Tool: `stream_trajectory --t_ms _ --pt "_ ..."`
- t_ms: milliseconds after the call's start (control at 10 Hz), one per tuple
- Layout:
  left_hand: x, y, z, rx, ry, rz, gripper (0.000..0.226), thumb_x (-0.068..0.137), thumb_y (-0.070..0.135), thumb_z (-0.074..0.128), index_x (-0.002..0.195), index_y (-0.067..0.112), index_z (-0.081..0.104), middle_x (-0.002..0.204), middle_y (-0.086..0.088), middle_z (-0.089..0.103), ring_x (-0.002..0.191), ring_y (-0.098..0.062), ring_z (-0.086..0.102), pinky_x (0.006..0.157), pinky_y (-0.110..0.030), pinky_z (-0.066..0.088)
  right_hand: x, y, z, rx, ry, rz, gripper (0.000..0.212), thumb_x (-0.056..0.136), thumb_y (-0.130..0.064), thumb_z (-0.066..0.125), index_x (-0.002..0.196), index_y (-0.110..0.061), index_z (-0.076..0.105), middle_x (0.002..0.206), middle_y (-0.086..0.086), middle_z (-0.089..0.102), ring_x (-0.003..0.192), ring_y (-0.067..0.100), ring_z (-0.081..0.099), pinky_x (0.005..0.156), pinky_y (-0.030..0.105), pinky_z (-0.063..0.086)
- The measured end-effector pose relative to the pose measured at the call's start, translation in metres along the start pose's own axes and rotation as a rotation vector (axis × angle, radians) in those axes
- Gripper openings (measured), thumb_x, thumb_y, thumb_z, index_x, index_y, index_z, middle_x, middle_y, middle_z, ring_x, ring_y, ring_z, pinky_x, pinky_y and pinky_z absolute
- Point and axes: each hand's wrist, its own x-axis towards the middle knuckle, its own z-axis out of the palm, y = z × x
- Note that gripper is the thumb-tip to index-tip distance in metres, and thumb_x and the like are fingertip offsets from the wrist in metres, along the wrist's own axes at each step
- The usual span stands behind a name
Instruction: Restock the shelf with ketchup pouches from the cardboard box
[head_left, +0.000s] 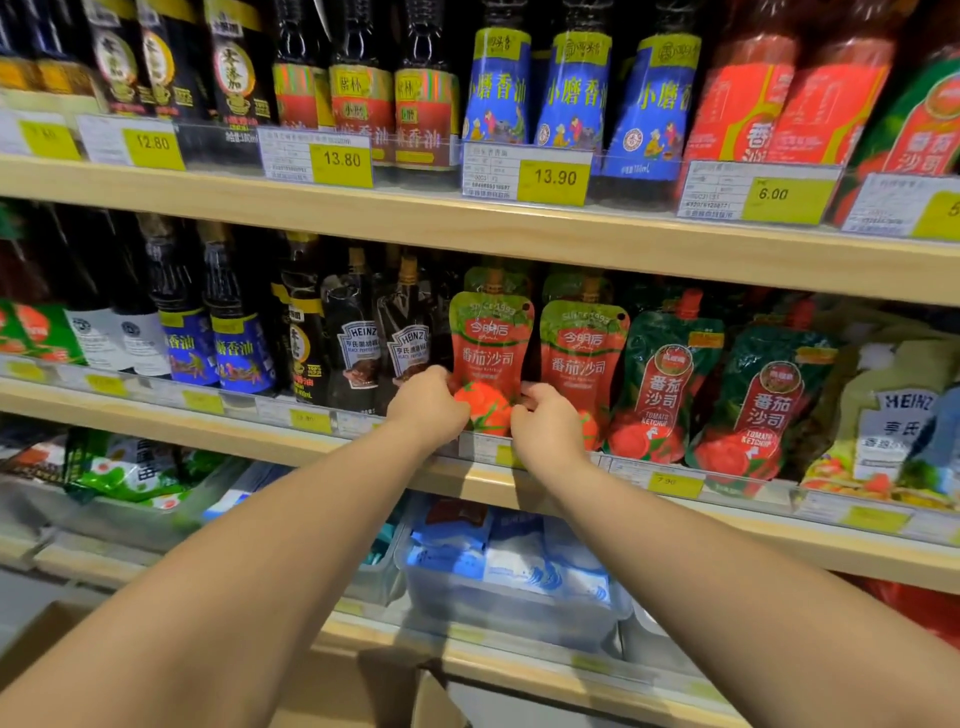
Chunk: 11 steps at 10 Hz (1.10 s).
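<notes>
At centre frame, on the middle shelf (519, 244), a red-and-green ketchup pouch (491, 343) stands upright: long axis vertical, spout cap up, printed face toward the camera. Left hand (428, 405) pinches its lower left edge; right hand (545, 423) pinches its lower right edge, fingers closed on the pouch. A matching pouch (582, 353) stands just beside it on the right, Heinz black pepper sauce pouches (358, 353) on the left. Cardboard box (36, 639) corner at lower left of frame.

Yellow price tags (341, 159) read 12.80, 13.80, 13.90, 6.00; dark pouches (358, 348) say HEINZ; green pouches (662, 387) read, I think, TOMATO KETCHUP.
</notes>
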Motion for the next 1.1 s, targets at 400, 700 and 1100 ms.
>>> stream_trajectory --t_ms 400,700,1100 --pt "0.007 0.004 0.011 -0.005 0.033 -0.027 0.046 0.082 0.037 0.063 0.114 0.005 0.052 0.112 -0.016 0.062 0.101 -0.033 0.06 0.083 -0.043 0.051 0.004 -0.004 -0.003 -0.06 -0.11 0.018 0.048 0.093 -0.007 0.038 0.14 -0.011 0.038 0.136 0.01 0.052 0.107 0.026 0.059 0.075 0.027 0.049" --pt "0.003 0.005 0.005 -0.005 0.071 -0.017 0.049 0.082 0.04 0.061 0.117 0.006 0.052 0.107 -0.013 0.065 0.097 -0.031 0.062 0.081 -0.041 0.051 0.004 -0.002 -0.003 -0.045 -0.032 -0.008 0.038 0.085 -0.016 0.052 0.123 -0.012 0.047 0.123 0.009 0.054 0.078 0.015 0.051 0.067 0.028 0.041" --pt "-0.005 -0.022 -0.002 -0.281 0.22 0.08 0.016 0.074 0.013 0.058 0.087 0.022 0.055 0.068 0.01 0.049 0.064 -0.008 0.048 0.055 -0.021 0.035 -0.011 -0.004 0.024 -0.001 -0.013 -0.368 0.028 0.075 -0.016 0.057 0.067 -0.031 0.034 0.067 -0.009 0.038 0.057 0.006 0.036 0.052 0.029 0.03"
